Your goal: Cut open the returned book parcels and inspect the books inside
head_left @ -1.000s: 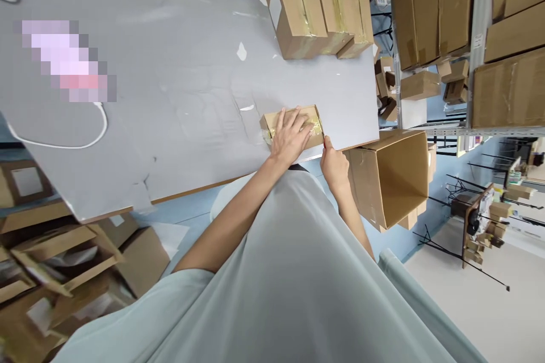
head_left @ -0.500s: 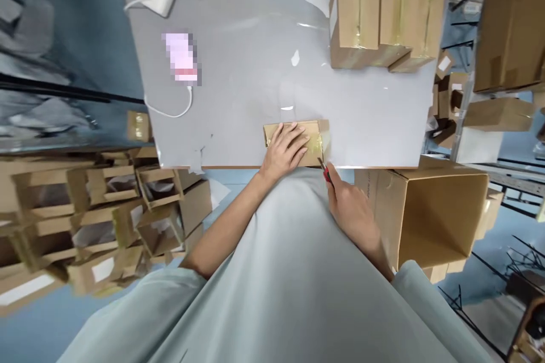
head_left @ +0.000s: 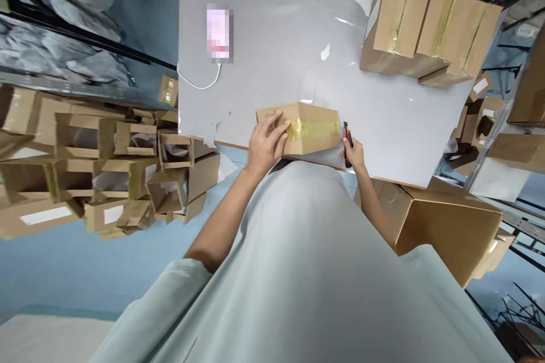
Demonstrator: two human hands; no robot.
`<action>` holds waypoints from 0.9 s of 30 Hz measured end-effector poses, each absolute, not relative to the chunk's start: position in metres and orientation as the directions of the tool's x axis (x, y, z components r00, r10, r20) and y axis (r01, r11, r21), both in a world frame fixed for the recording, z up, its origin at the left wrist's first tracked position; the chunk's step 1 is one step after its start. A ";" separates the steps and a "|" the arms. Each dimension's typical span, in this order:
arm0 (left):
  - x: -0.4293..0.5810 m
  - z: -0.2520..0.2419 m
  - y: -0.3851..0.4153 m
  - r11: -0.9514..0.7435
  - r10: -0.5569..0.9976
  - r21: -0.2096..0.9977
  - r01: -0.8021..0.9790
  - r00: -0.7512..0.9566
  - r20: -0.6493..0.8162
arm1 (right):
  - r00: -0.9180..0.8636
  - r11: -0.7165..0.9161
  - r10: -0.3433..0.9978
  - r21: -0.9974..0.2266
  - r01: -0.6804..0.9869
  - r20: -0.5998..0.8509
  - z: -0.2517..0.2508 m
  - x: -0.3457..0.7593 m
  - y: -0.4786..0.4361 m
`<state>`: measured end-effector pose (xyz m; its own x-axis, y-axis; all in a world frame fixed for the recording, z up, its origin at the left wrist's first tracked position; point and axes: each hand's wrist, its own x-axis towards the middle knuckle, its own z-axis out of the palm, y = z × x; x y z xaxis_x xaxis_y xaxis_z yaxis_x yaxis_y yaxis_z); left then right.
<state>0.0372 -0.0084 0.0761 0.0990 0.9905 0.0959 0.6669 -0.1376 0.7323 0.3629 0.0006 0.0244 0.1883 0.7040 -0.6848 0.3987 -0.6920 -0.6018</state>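
At the left fingers [head_left: 268,123], the box [head_left: 305,130] is matt cardboard with glossy tape [head_left: 321,128] across it. The cutter [head_left: 348,142] in the right fingers [head_left: 356,151] looks mostly plastic, and the tabletop [head_left: 276,39] beyond both sets of fingers is smooth with a faint sheen.

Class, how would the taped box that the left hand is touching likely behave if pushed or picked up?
The box should hold its shape, since its cardboard faces look flat and its edges straight. Flat sides suggest sliding rather than rolling. The shiny tape may feel slightly slick.

A pale grey table [head_left: 276,51] overlooks blue floor [head_left: 114,266].
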 end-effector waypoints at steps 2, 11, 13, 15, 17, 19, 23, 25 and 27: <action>0.021 0.083 -0.019 -0.052 0.997 0.732 0.680 -0.009 0.079 | 0.120 -0.666 0.731 -0.663 0.343 -0.672 0.027 0.347 -0.003; 0.031 0.066 -0.015 0.114 0.991 0.839 0.531 -0.123 -0.056 | 0.209 -0.575 0.816 -0.720 0.388 -0.539 0.076 0.332 -0.015; 0.043 0.046 -0.002 0.118 0.993 0.885 0.451 -0.060 -0.102 | 0.281 -0.580 0.814 -0.696 0.423 -0.508 0.089 0.341 -0.019; 0.055 0.025 0.010 0.145 0.988 0.925 0.350 0.002 -0.156 | 0.336 -0.589 0.808 -0.670 0.452 -0.484 0.099 0.350 -0.022; 0.065 0.009 0.016 0.191 0.976 0.941 0.279 0.047 -0.212 | 0.359 -0.592 0.806 -0.640 0.489 -0.471 0.105 0.357 -0.024; 0.071 -0.002 0.018 0.215 0.968 0.944 0.250 0.074 -0.240 | 0.357 -0.587 0.808 -0.592 0.552 -0.468 0.109 0.362 -0.022; 0.063 -0.008 0.020 0.198 0.963 0.956 0.215 0.137 -0.230 | 0.369 -0.497 0.858 -0.400 0.770 -0.357 0.127 0.364 -0.012; 0.054 -0.007 0.026 0.167 0.961 0.964 0.205 0.184 -0.206 | 0.305 -0.410 0.890 -0.303 0.860 -0.340 0.141 0.357 -0.002; 0.045 -0.006 0.035 0.104 0.957 0.971 0.215 0.246 -0.157 | 0.166 -0.287 0.894 -0.248 0.925 -0.416 0.155 0.343 0.010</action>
